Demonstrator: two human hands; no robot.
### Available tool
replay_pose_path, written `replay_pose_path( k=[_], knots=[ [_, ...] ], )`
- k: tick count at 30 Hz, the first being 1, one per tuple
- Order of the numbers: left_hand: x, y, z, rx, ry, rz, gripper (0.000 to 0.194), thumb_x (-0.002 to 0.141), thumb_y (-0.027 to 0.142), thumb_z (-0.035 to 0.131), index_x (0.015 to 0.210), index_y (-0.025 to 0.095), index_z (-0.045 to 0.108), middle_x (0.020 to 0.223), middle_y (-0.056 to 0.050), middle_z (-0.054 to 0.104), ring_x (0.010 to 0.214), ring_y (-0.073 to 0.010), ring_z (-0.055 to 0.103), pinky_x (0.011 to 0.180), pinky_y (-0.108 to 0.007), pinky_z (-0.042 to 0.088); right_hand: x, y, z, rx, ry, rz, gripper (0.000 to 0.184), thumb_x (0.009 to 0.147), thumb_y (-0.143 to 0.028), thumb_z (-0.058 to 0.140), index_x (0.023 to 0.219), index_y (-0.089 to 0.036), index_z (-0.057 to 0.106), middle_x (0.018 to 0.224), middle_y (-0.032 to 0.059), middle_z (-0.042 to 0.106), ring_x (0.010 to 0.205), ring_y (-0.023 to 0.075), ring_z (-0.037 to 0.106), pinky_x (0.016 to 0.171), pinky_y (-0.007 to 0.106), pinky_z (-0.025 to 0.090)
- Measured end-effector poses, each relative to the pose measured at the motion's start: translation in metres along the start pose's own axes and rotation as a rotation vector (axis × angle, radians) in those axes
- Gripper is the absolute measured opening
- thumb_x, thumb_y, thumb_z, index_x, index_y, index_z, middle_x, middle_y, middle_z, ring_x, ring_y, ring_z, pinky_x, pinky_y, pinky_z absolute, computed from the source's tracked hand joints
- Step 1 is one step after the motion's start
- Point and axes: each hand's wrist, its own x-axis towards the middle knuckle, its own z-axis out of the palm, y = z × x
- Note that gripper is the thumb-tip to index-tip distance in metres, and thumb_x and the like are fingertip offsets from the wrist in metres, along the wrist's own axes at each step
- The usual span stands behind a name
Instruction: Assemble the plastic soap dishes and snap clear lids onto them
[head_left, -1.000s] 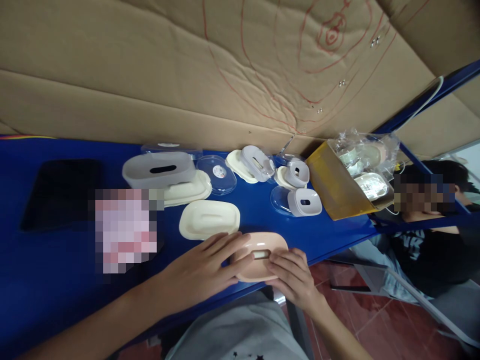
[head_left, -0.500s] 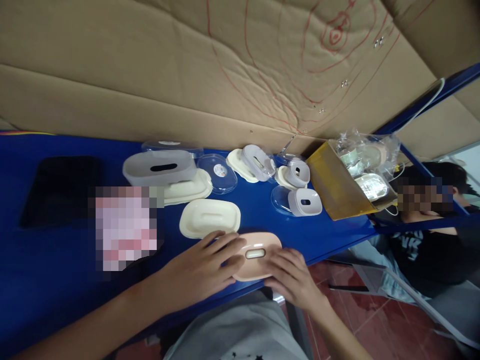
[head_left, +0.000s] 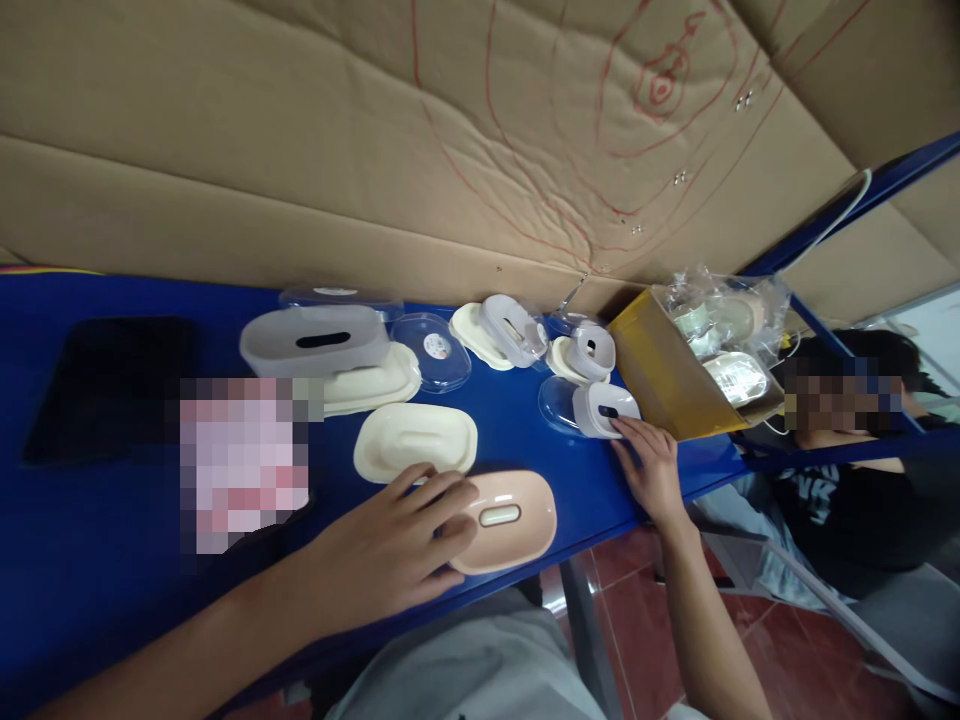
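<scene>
A glossy peach oval dish with a pale slot in its middle lies near the table's front edge. My left hand is at its left end, fingers spread and overlapping the rim. Behind it sits a cream oval tray. My right hand stretches out to a small lavender-grey open container with a dark oval slot. Its fingertips are at the container's near right edge, thumb apart from the fingers. A clear plastic lid lies partly behind that container.
A larger grey slotted container, another clear lid and smaller slotted containers stand along the back. At right is a cardboard box holding wrapped items. A dark flat object lies left. A person sits beyond.
My right hand has left the peach dish and moved right and away from me to the small lavender-grey container. My left hand stays at the dish, its fingers a little looser.
</scene>
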Motion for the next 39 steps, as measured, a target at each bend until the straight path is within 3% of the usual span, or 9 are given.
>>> replay_pose_path(
  k=[5, 11, 16, 20, 24, 28, 31, 35, 39],
  knots=[
    [-0.001, 0.004, -0.001, -0.040, -0.008, 0.009, 0.038, 0.088, 0.050, 0.088, 0.107, 0.024, 0.068, 0.122, -0.004, 0.072, 0.116, -0.0294, 0.060, 0.104, -0.046, 0.040, 0.009, -0.054, -0.003, 0.053, 0.048, -0.037, 0.044, 0.111, -0.027, 0.058, 0.155, -0.026, 0.061, 0.149, 0.0140, 0.070, 0.140, 0.0327, 0.065, 0.115, 0.054, 0.046],
    [-0.002, 0.007, -0.005, -0.093, -0.009, 0.014, 0.044, 0.083, 0.055, 0.091, 0.099, 0.024, 0.066, 0.115, -0.004, 0.072, 0.111, -0.0285, 0.060, 0.102, -0.045, 0.039, 0.056, -0.116, 0.011, 0.097, -0.208, -0.265, 0.053, 0.115, -0.032, 0.051, 0.167, -0.024, 0.047, 0.168, 0.0132, 0.055, 0.160, 0.0310, 0.046, 0.132, 0.057, 0.032],
    [-0.005, 0.005, -0.004, -0.091, -0.002, 0.010, 0.047, 0.081, 0.056, 0.093, 0.101, 0.023, 0.066, 0.115, -0.005, 0.072, 0.109, -0.0291, 0.059, 0.099, -0.044, 0.039, 0.056, -0.108, 0.019, -0.061, -0.150, -0.064, 0.058, 0.116, -0.032, 0.049, 0.171, -0.015, 0.040, 0.162, 0.0244, 0.058, 0.158, 0.0404, 0.048, 0.132, 0.075, 0.014],
    [-0.005, 0.004, -0.002, -0.098, -0.008, 0.008, 0.045, 0.085, 0.057, 0.090, 0.102, 0.023, 0.066, 0.115, -0.006, 0.071, 0.109, -0.0293, 0.059, 0.100, -0.045, 0.039, 0.043, -0.101, 0.004, 0.074, -0.296, -0.217, 0.057, 0.113, -0.039, 0.058, 0.168, -0.030, 0.046, 0.159, 0.0144, 0.062, 0.153, 0.0342, 0.054, 0.135, 0.071, 0.006],
    [-0.003, 0.003, -0.003, -0.084, -0.021, 0.007, 0.045, 0.085, 0.058, 0.090, 0.101, 0.023, 0.067, 0.113, -0.005, 0.071, 0.109, -0.0295, 0.059, 0.098, -0.044, 0.041, 0.050, -0.095, -0.004, 0.102, -0.415, -0.231, 0.084, 0.103, -0.061, 0.071, 0.173, -0.031, 0.036, 0.171, 0.0177, 0.048, 0.162, 0.0406, 0.041, 0.133, 0.075, 0.007],
    [-0.002, 0.003, -0.003, -0.070, -0.015, -0.003, 0.058, 0.082, 0.057, 0.093, 0.123, 0.023, 0.067, 0.121, -0.008, 0.071, 0.111, -0.0318, 0.061, 0.098, -0.046, 0.046, 0.065, -0.091, -0.009, 0.124, -0.410, -0.229, 0.091, 0.099, -0.067, 0.072, 0.173, -0.031, 0.034, 0.160, 0.0172, 0.060, 0.151, 0.0400, 0.055, 0.133, 0.078, -0.002],
    [-0.005, 0.003, -0.002, -0.094, 0.025, -0.054, 0.070, 0.086, 0.045, 0.091, 0.143, 0.022, 0.058, 0.132, -0.013, 0.068, 0.119, -0.0332, 0.064, 0.101, -0.045, 0.052, 0.064, -0.102, -0.021, 0.184, -0.365, -0.270, 0.095, 0.097, -0.070, 0.073, 0.174, -0.030, 0.035, 0.157, 0.0172, 0.061, 0.147, 0.0391, 0.058, 0.135, 0.074, 0.011],
    [-0.009, 0.003, 0.004, -0.153, 0.062, -0.136, 0.073, 0.095, 0.040, 0.080, 0.156, 0.019, 0.046, 0.144, -0.017, 0.064, 0.131, -0.0332, 0.064, 0.105, -0.043, 0.057, 0.045, -0.137, -0.035, 0.322, -0.411, -0.378, 0.101, 0.094, -0.074, 0.074, 0.174, -0.026, 0.035, 0.163, 0.0175, 0.057, 0.148, 0.0373, 0.056, 0.124, 0.060, 0.046],
    [-0.009, 0.002, 0.010, -0.108, 0.096, -0.144, 0.083, 0.096, 0.047, 0.080, 0.162, 0.016, 0.041, 0.144, -0.020, 0.064, 0.132, -0.0375, 0.063, 0.109, -0.051, 0.056, 0.022, -0.171, -0.031, 0.309, -0.380, -0.409, 0.094, 0.100, -0.074, 0.066, 0.172, -0.018, 0.037, 0.165, 0.0214, 0.054, 0.151, 0.0386, 0.053, 0.118, 0.058, 0.052]
  ],
)
